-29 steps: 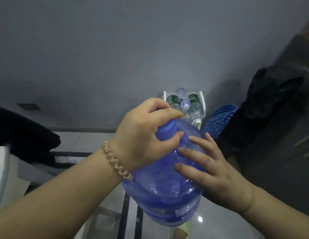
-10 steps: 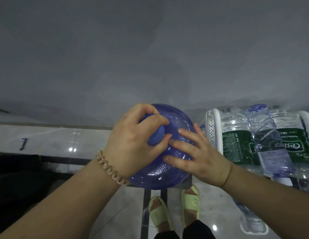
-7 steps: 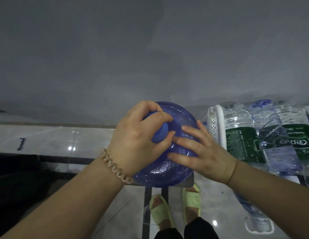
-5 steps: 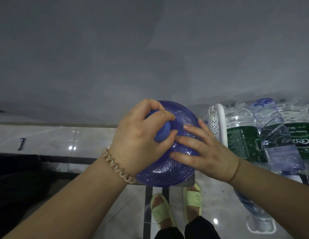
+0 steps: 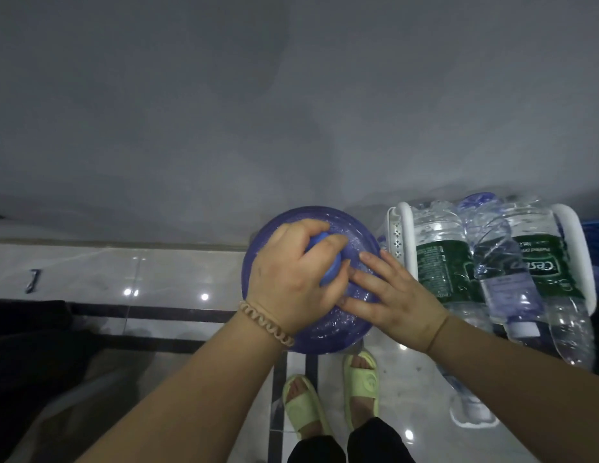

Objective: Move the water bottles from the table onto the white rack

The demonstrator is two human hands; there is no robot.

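Lowered beside the white rack (image 5: 401,242), the translucent blue jug (image 5: 258,262): left hand (image 5: 291,279) grips cap, right hand (image 5: 388,295) spread flat.

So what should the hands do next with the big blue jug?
Probably lower the big blue jug to the floor beside the white rack: its top is crowded with bottles, and left hand grips the cap while right hand steadies.

Glossy translucent blue plastic jug (image 5: 328,325), clear crinkled plastic bottles (image 5: 440,255), smooth white plastic rack (image 5: 403,228), polished floor tiles (image 5: 178,272).
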